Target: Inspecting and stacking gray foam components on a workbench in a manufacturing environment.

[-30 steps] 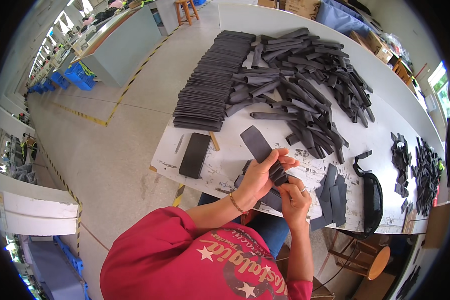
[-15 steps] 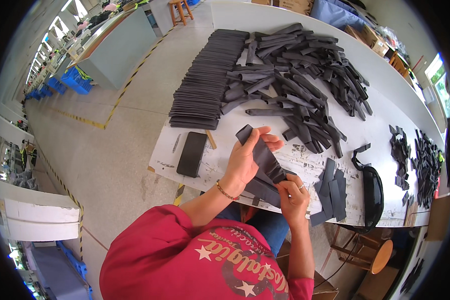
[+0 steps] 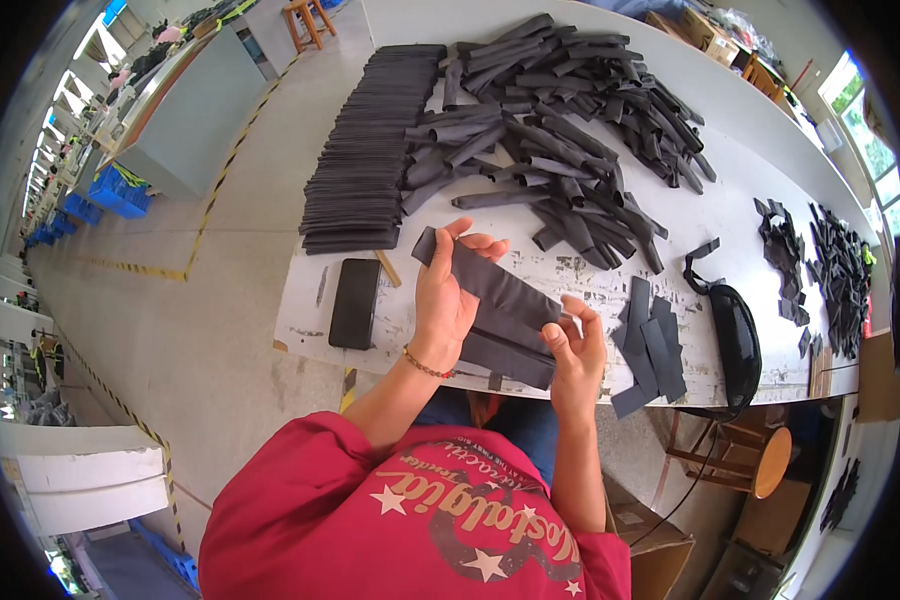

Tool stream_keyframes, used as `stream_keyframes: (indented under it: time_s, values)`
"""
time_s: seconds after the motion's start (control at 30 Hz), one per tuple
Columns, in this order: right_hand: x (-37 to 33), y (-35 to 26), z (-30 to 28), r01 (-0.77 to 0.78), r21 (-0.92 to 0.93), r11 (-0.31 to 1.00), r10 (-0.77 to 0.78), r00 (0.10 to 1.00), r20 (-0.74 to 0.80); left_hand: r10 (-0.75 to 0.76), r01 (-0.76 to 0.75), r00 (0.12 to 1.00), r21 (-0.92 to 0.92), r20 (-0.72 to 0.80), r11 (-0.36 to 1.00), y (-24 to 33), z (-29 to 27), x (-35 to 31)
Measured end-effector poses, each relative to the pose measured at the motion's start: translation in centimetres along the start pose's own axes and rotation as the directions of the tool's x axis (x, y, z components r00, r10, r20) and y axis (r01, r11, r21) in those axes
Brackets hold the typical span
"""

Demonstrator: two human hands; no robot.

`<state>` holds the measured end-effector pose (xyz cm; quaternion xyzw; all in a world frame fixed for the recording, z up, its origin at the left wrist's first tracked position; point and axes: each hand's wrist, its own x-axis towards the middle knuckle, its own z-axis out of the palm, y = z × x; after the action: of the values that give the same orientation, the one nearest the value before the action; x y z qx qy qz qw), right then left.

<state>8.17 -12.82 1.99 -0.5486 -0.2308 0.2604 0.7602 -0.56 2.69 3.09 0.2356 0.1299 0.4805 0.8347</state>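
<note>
A dark grey fabric strip (image 3: 500, 285), long and flat, slants between my two hands over the table's near edge. My left hand (image 3: 445, 305) grips its upper left end, thumb on top and fingers behind. At the lower right end, my right hand (image 3: 580, 355) has the strip's edge between thumb and fingers. Another dark fabric piece (image 3: 510, 358) lies just below the strip, partly covered by it. Beyond my hands, a heap of dark tube-like fabric sleeves (image 3: 570, 150) spreads across the table. A long, neat row of stacked dark fabric pieces (image 3: 360, 150) stands to its left.
Left of my hands lie a black phone-like slab (image 3: 354, 303) and a thin wooden stick (image 3: 388, 268). Flat dark strips (image 3: 655, 350) and a black mesh item with a strap (image 3: 736, 345) lie to the right. A round wooden stool (image 3: 771, 463) stands below the table's right side.
The strip was bunched and twisted toward my right hand; now it is spread flatter and wider. My right hand's fingers have loosened. The whole view has shifted slightly.
</note>
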Motion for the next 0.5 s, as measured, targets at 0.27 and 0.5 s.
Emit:
stream_keyframes:
  time_s: [0.27, 0.5]
  values:
    - [1.0, 0.8, 1.4, -0.236, 0.052, 0.97, 0.236, 0.972, -0.006, -0.096, 0.103, 0.992, 0.085, -0.087, 0.991, -0.1, 0.6, -1.1]
    - [0.2, 1.2, 1.1, -0.18, -0.196, 0.964, 0.149, 0.976, -0.16, -0.131, 0.141, 0.974, 0.039, -0.186, 0.989, -0.5, -1.0, -0.7]
